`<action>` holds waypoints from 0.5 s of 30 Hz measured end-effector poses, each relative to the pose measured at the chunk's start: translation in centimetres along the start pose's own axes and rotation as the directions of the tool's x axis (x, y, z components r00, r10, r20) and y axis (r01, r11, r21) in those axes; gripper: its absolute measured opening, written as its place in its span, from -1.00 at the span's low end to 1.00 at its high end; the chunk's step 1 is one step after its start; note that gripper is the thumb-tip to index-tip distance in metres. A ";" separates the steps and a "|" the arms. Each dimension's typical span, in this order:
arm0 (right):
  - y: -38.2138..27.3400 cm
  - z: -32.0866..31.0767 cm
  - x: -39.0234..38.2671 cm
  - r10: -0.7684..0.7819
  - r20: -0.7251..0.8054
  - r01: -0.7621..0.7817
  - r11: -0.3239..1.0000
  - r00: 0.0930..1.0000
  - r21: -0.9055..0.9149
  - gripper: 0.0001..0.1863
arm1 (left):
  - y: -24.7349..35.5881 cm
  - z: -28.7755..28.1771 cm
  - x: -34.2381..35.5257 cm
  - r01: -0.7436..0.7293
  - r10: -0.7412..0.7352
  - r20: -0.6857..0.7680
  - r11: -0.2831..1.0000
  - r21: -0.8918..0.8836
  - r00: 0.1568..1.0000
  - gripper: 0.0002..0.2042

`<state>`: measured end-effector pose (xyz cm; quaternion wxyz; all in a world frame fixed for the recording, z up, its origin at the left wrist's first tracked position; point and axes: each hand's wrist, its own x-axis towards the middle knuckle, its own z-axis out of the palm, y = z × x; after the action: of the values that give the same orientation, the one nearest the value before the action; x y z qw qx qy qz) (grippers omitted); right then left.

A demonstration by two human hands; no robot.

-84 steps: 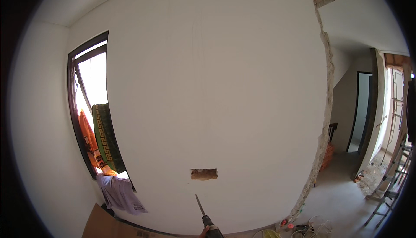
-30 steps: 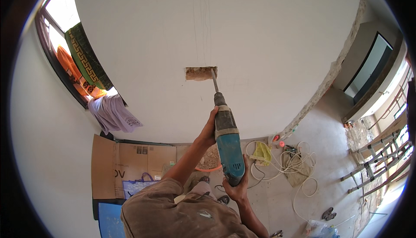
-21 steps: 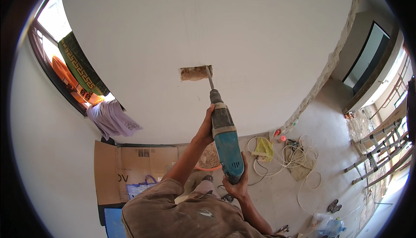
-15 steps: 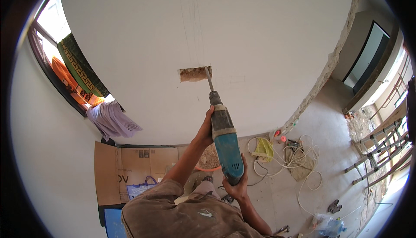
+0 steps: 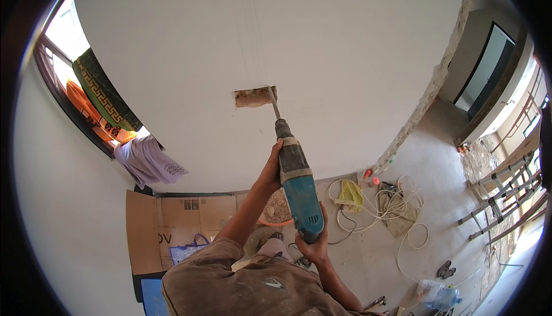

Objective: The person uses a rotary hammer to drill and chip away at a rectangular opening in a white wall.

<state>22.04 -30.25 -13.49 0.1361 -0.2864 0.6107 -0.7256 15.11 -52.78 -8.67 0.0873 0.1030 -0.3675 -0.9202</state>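
Both my hands hold a blue and black rotary hammer drill, pointed up and away at the white wall. My left hand wraps the dark front housing near the chuck. Around the rear end, my right hand is closed on the handle, which the body partly hides. A long grey chisel bit runs from the chuck, its tip at the right end of a rectangular recess cut into the wall. Rough brown masonry shows inside the recess. Faint pencil lines rise above it.
Below the wall lie an opened cardboard box, a rubble-filled container with an orange rim, and a coiled white cable beside a yellow bag. A ladder is at the right. Cloths hang from the left window.
The recess and bit sit slightly further left in the picture as the view shifts a little. Both hands keep their grip, and the bit stays at the recess's right end.
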 end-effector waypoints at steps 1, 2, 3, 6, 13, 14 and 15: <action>-0.7 0.1 0.0 0.051 0.008 -0.051 0.998 0.999 0.048 0.02 | 0.1 0.0 0.0 0.000 0.000 -0.004 1.000 0.002 1.000 -0.45; -1.3 0.2 0.1 0.100 0.019 -0.102 0.990 0.995 0.095 0.02 | 0.1 0.0 -0.1 0.000 0.000 -0.009 1.000 0.004 1.000 -0.45; -1.2 0.2 0.0 0.117 0.023 -0.119 0.986 0.993 0.120 0.02 | 0.1 -0.2 0.0 0.013 -0.012 -0.019 1.000 0.005 1.000 -0.46; -0.8 0.4 0.1 0.150 0.026 -0.152 0.970 0.988 0.188 0.02 | 0.2 -0.6 0.3 0.049 -0.048 -0.038 0.999 0.014 0.998 -0.46; 5.4 -0.4 -1.7 0.216 0.008 -0.216 0.972 0.976 0.097 0.02 | 0.3 -0.5 0.7 0.079 -0.075 -0.071 0.995 0.063 0.995 -0.48; 5.3 -0.3 -1.5 0.225 0.015 -0.226 0.969 0.974 0.100 0.02 | 0.3 -0.8 0.8 0.077 -0.073 -0.073 0.995 0.066 0.995 -0.48; 5.1 -0.1 -1.4 0.234 0.023 -0.235 0.966 0.972 0.103 0.02 | 0.3 -1.0 0.8 0.080 -0.075 -0.075 0.995 0.063 0.994 -0.48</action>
<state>22.30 -30.51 -18.76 0.2390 -0.2084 0.6004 -0.7341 14.57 -53.84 -9.30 0.0616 0.1534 -0.3898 -0.9059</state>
